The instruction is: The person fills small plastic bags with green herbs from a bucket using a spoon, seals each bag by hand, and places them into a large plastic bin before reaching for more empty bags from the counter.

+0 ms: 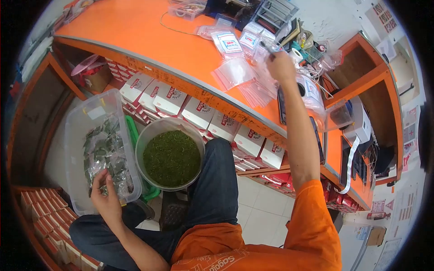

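My left hand hovers over the near edge of a clear plastic bin. Its fingers are loosely bent and apart, with nothing visible between them. Several small clear packets with green contents fill the bin. Right of it stands a round tub holding finely cut green leaves. My right hand reaches over the orange table, fingers closed at a small dark item that I cannot make out. Clear plastic bags lie beside that hand, along with labelled packs of bags.
The orange table runs across the back, with white and red boxes stacked beneath. A green crate sits between bin and tub. Cables, a tape roll and a drawer unit crowd the right. More boxes stand lower left.
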The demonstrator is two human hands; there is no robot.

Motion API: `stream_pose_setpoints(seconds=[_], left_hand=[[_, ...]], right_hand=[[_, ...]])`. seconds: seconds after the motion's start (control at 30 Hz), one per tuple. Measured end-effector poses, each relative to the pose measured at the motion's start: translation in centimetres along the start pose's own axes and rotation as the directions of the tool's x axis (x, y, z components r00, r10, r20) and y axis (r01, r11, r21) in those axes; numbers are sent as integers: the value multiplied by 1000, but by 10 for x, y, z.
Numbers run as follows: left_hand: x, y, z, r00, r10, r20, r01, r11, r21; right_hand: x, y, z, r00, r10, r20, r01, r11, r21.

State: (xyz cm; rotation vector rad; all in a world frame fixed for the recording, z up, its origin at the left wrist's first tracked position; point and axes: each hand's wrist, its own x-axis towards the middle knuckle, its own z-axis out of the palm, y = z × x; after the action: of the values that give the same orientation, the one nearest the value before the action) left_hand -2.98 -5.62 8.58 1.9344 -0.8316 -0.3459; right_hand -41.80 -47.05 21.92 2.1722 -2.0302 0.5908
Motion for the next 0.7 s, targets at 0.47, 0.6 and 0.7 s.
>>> stream_pose_setpoints(seconds=[0.47, 0.6, 0.7], left_hand=[[-49, 68, 90, 772, 40, 635, 517, 541, -663], [-53, 48, 82, 981, -123, 150, 184, 835, -519], [-51, 47, 70, 963, 80, 256, 52, 880, -472]], right_hand=[[-313, -150, 33, 795, -255, 550, -593, -144, 792], [-322, -156, 57, 900, -435, 32, 190, 458, 869], [-324, -164, 48, 793, -606, 56, 385, 570, 726]])
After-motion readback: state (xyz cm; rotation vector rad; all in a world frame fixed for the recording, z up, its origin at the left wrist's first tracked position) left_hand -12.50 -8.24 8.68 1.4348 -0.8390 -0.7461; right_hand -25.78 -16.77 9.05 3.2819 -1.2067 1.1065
